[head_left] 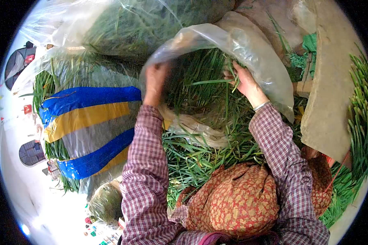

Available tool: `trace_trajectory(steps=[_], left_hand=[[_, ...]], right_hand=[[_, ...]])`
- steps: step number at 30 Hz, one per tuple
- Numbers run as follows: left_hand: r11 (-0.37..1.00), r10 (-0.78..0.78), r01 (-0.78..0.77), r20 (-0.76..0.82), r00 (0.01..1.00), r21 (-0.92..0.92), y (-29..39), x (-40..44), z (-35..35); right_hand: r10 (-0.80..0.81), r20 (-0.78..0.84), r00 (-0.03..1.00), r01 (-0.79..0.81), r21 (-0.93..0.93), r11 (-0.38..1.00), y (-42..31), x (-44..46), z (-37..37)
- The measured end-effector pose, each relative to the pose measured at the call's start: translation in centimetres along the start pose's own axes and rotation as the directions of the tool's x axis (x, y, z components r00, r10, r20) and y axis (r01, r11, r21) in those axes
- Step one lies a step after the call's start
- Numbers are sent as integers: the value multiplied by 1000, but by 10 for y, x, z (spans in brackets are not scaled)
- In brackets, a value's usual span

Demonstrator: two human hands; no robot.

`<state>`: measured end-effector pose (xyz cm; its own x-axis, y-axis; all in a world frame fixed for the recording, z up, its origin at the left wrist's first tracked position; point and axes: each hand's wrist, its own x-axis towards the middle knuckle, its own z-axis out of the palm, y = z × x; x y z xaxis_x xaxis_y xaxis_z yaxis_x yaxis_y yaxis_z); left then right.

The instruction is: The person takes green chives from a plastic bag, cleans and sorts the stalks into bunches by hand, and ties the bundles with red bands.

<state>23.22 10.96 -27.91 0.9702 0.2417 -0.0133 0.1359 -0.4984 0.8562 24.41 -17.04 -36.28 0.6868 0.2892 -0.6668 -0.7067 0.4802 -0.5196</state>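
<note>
A clear plastic bag point(270, 77) lies with its mouth arched wide, and long green stalks point(204, 73) fill it. At the left side of that mouth, my left hand point(156, 79) is closed on the bag's edge, its fingers blurred by motion. My right hand point(244, 81) is at the right inside of the rim, fingers closed round a few thin green leaves point(236, 83). One long blade points left from it across the opening. More loose green leaves point(200, 159) are heaped below the mouth, against the red flowered cloth point(233, 200) over my lap.
To the left stands a bundle of greens wrapped in blue and yellow striped plastic point(90, 126). Another large plastic bag of greens point(151, 24) is behind. At right, a tan board or sheet point(327, 94) stands beside a row of green stalks point(360, 98). A small filled bag point(105, 202) sits lower left.
</note>
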Motion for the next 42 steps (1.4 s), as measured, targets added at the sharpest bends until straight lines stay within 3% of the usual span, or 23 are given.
trace_trajectory(steps=[2, 5, 6, 9, 10, 12, 13, 14, 18, 20, 23, 25, 26, 29, 31, 35, 39, 41, 42], left_hand=[[908, -60, -21, 178, 982, 419, -29, -28, 14], [705, -221, 54, 146, 964, 707, -43, -59, 40], [707, -224, 56, 148, 963, 705, -53, -63, 47], [530, 26, -127, 134, 991, 838, -71, -69, 61], [531, 28, -131, 137, 990, 837, -69, -66, 61], [518, -254, 20, 132, 958, 855, -64, -55, 58], [506, -276, 21, 139, 951, 862, -75, -47, 48], [531, -142, -62, 161, 977, 845, -85, -45, 36], [568, -166, 44, 63, 984, 822, -72, -43, 15], [616, 41, -80, 69, 997, 784, -70, -49, 14], [734, 350, -299, 37, 936, 609, -31, -78, 36], [867, 228, -284, 180, 957, 409, -21, -99, 66], [861, 220, -324, 288, 932, 392, -32, -106, 81], [849, 133, -261, 292, 947, 460, -51, -110, 112], [822, 100, -152, 122, 987, 549, -73, -105, 122], [811, -52, 1, 70, 996, 585, -82, -118, 113], [783, -118, 73, 32, 992, 617, -71, -110, 113], [700, -274, 131, 94, 957, 702, -57, -98, 111], [698, -272, 130, 93, 958, 705, -61, -99, 111]], right_hand=[[-11, -24, 1000, 12, 37, 999, 3, -9, -1], [88, 18, 996, -89, 106, 990, 19, 0, -18], [90, 14, 996, -91, 105, 990, 21, -1, -19], [160, 34, 986, -164, 134, 977, 23, -10, -18], [158, 32, 987, -161, 136, 978, 25, -13, -18], [181, 68, 981, -188, 132, 973, 29, -25, -19], [196, 88, 977, -204, 90, 975, 33, -29, -19], [193, 58, 979, -199, 127, 972, 38, -34, -19], [271, 195, 943, -303, 161, 939, 66, -37, -21], [280, 177, 944, -315, 217, 924, 81, -39, -13], [316, 158, 935, -343, 187, 921, 94, -34, -9], [283, 171, 944, -316, 209, 926, 101, -34, -14], [284, 170, 943, -316, 207, 926, 108, -29, -19], [257, 237, 937, -316, 262, 912, 116, -20, -28], [254, 165, 953, -292, 283, 914, 112, -27, -26], [280, 148, 948, -313, 293, 903, 110, -28, -28], [291, 163, 943, -326, 265, 908, 107, -30, -27], [288, 183, 940, -327, 241, 914, 105, -30, -28], [290, 190, 938, -332, 249, 910, 108, -29, -28]])
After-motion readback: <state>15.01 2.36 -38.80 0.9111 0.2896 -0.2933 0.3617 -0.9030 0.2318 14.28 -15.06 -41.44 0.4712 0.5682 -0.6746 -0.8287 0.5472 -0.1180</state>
